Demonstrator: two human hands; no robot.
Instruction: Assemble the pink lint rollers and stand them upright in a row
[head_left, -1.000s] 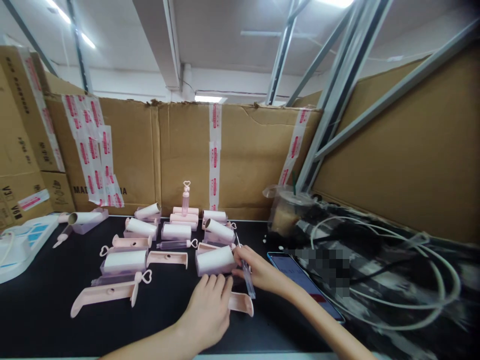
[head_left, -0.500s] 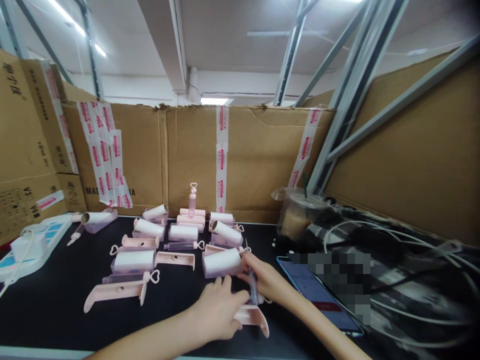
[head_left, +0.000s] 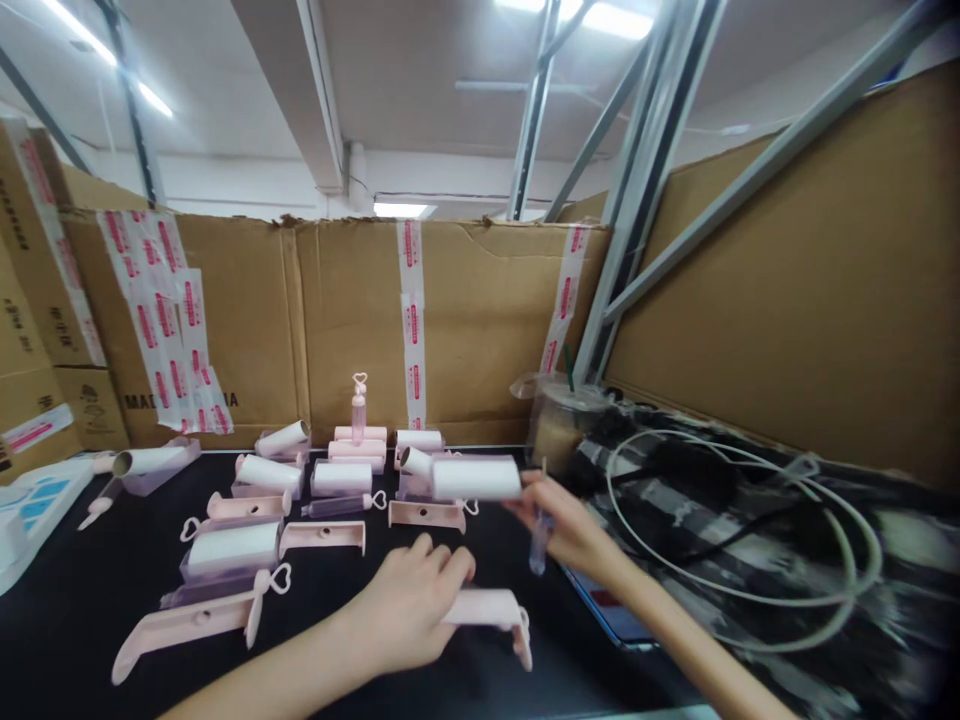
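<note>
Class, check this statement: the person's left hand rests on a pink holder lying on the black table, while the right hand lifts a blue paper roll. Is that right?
Not quite. In the head view the roll in the right hand is white, not blue. The left hand does rest on the pink holder lying on the black table.

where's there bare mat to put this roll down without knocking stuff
Bare black mat lies at the near left, between the long pink holder and the white tray. A smaller patch lies between the left hand and the pink bracket. Behind, rolls and holders crowd together; right of the right hand, the phone and cables fill it.
</note>
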